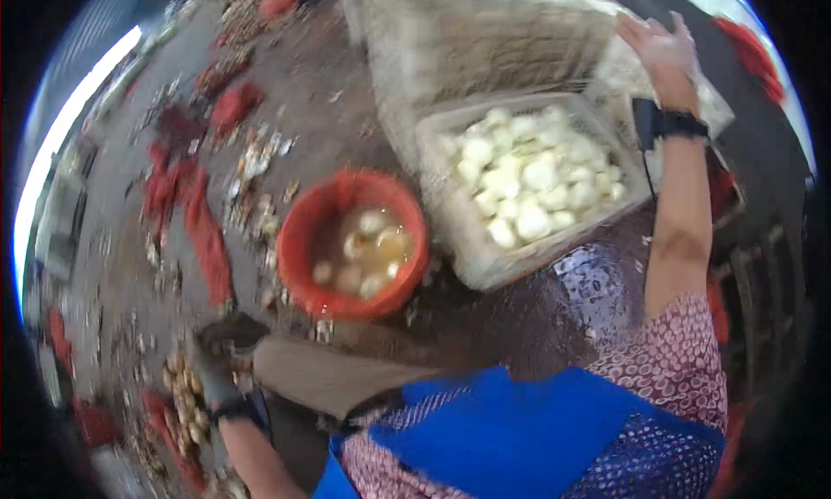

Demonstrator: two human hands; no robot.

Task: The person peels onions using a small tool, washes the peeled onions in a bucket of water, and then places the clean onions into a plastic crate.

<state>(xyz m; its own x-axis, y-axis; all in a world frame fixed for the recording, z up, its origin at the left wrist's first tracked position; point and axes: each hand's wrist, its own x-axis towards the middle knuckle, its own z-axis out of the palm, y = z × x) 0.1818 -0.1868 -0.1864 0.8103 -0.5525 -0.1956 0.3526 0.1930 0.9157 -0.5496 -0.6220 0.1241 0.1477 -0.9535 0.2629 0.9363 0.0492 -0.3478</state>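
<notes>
My right hand (662, 47) is raised at the upper right, beside the pale crates, with its fingers spread and nothing visible in it. A dark strap with a small box is around that wrist. Low on the left, my left hand (212, 360) looks covered by a greyish glove and is smeared by motion. It is close to a heap of brown-skinned onions (184, 399) and my dark shoe (234, 333); its fingers cannot be made out. A white plastic crate (472, 261) in front of me is filled with peeled, whitish onions (528, 179).
Left of the crate stands a red tub (299, 278) holding cloudy water and several peeled onions (372, 222). Another large pale crate (493, 57) is behind. Red net sacks (208, 239) and onion skins (253, 161) litter the floor. Wet floor (597, 278) shines right of the crate.
</notes>
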